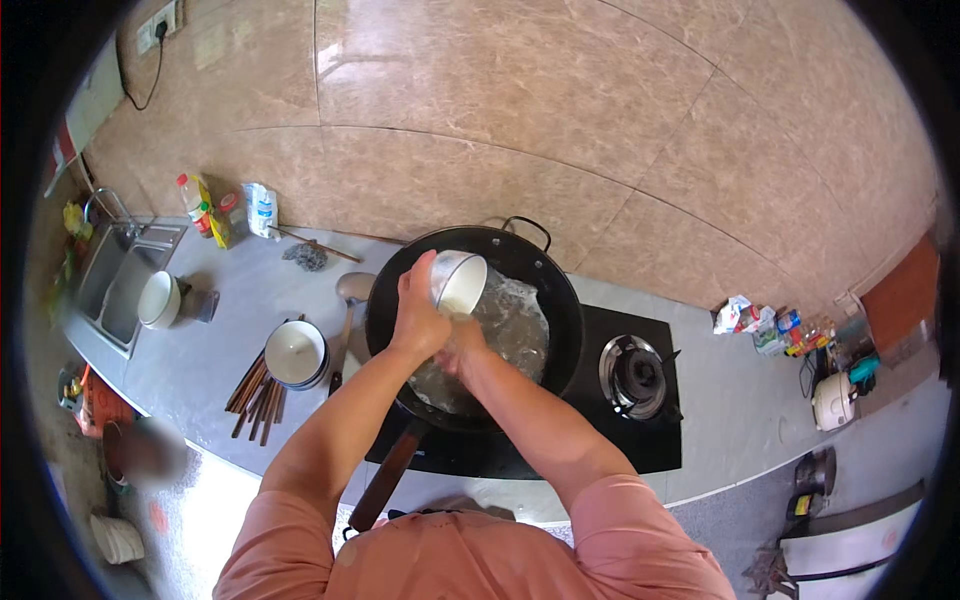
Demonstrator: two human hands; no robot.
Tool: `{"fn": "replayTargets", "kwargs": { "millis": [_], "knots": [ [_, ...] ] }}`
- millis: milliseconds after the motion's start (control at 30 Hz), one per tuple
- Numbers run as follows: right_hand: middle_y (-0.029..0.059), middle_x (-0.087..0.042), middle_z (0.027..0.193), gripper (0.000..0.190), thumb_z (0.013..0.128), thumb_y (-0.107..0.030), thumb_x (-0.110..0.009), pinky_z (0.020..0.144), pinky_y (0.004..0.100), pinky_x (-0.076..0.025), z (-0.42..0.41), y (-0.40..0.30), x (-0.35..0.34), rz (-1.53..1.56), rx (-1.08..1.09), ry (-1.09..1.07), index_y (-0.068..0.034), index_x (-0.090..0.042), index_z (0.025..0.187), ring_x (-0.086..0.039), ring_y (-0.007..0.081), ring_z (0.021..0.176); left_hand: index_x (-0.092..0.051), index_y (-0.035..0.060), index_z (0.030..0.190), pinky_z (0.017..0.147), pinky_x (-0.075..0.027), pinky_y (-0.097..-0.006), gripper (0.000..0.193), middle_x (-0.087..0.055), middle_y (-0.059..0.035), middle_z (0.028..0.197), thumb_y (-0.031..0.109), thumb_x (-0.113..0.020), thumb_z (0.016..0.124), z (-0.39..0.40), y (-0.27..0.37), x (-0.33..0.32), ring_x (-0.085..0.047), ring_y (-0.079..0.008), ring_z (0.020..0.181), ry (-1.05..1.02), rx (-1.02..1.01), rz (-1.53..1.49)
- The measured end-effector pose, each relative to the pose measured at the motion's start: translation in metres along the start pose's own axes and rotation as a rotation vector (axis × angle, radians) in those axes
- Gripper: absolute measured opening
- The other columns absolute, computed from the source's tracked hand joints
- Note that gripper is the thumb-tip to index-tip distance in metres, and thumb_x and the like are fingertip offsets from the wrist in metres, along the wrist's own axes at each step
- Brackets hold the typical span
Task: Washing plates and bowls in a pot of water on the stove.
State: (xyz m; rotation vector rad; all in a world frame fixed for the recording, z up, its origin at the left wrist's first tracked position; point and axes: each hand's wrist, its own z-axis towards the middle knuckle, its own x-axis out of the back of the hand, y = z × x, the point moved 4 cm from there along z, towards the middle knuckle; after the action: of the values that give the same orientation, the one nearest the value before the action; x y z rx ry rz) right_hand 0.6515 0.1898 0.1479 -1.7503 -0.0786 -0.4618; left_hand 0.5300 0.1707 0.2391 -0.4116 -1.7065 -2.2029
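Observation:
Over a large black wok (pixel 568 341), my left hand (pixel 420 315) grips a white bowl (pixel 466 283) by its side. The bowl is tilted, its mouth turned to the right and towards me. My right hand (pixel 461 345) is blurred at the bowl's lower rim; its fingers are partly hidden, and I cannot tell whether it holds anything. Cloudy water (pixel 517 330) with whitish foam along its edge lies in the wok beneath both hands. The wok's wooden handle (pixel 390 472) points towards my body.
Left of the wok are a ladle (pixel 355 286), stacked bowls (pixel 296 352), several chopsticks (pixel 259 397) and a steel-wool scrubber (pixel 306 256). More bowls (pixel 159 300) stand near the sink (pixel 124 277). A bare gas burner (pixel 636 376) is at the right. The tiled wall (pixel 480 172) rises behind.

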Motion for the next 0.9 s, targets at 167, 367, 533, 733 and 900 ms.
{"fn": "replayTargets", "kwargs": {
  "millis": [167, 367, 533, 733, 900],
  "knots": [
    [0.0199, -0.062, 0.068, 0.033, 0.081, -0.032, -0.057, 0.058, 0.0429, -0.049, 0.007, 0.004, 0.031, -0.247, 0.568, 0.299, -0.001, -0.058, 0.093, -0.062, 0.0342, 0.059, -0.028, 0.0091, 0.134, 0.094, -0.039, -0.0440, 0.072, -0.033, -0.0233, 0.124, -0.011, -0.047, 0.067, 0.003, 0.003, -0.015, -0.039, -0.0420, 0.113, -0.067, 0.003, 0.064],
    [0.0221, -0.063, 0.080, 0.034, 0.084, -0.038, -0.053, 0.069, 0.0499, -0.047, 0.020, -0.060, 0.062, -0.748, 0.661, -0.243, -0.008, -0.055, 0.101, -0.060, 0.0415, 0.077, -0.025, 0.0097, 0.137, 0.067, -0.055, -0.0411, 0.078, -0.040, -0.0172, 0.126, -0.009, -0.052, 0.066, -0.009, -0.035, -0.019, -0.046, -0.0333, 0.110, -0.426, 0.562, -0.585],
    [0.0218, -0.059, 0.094, 0.029, 0.084, -0.013, -0.047, 0.068, 0.0474, -0.049, 0.025, -0.070, 0.078, -0.775, 0.735, 0.019, -0.011, -0.047, 0.114, -0.059, 0.0414, 0.079, -0.025, 0.0031, 0.136, 0.087, -0.041, -0.0400, 0.079, -0.043, -0.0148, 0.125, -0.002, -0.064, 0.068, -0.026, -0.053, -0.038, -0.043, -0.0277, 0.115, -0.357, 0.830, -0.640],
    [0.0272, -0.052, 0.107, 0.044, 0.081, -0.005, -0.045, 0.073, 0.0504, -0.048, 0.024, -0.034, 0.067, -0.657, 0.538, 0.179, -0.013, -0.037, 0.124, -0.057, 0.0464, 0.083, -0.023, 0.0013, 0.136, 0.104, -0.022, -0.0419, 0.079, -0.036, -0.0129, 0.135, 0.002, -0.067, 0.070, -0.032, -0.055, -0.035, -0.033, -0.0268, 0.125, -0.242, 0.896, -0.898],
    [0.0148, -0.061, 0.087, 0.029, 0.084, -0.005, -0.048, 0.053, 0.0319, -0.054, 0.020, 0.030, 0.036, 0.279, -0.311, -0.116, -0.007, -0.051, 0.112, -0.063, 0.0278, 0.072, -0.026, 0.0015, 0.134, 0.101, -0.027, -0.0395, 0.076, -0.044, -0.0162, 0.126, 0.002, -0.066, 0.070, -0.023, -0.052, -0.033, -0.041, -0.0265, 0.118, 0.067, 0.780, -0.769]
  ]
}}
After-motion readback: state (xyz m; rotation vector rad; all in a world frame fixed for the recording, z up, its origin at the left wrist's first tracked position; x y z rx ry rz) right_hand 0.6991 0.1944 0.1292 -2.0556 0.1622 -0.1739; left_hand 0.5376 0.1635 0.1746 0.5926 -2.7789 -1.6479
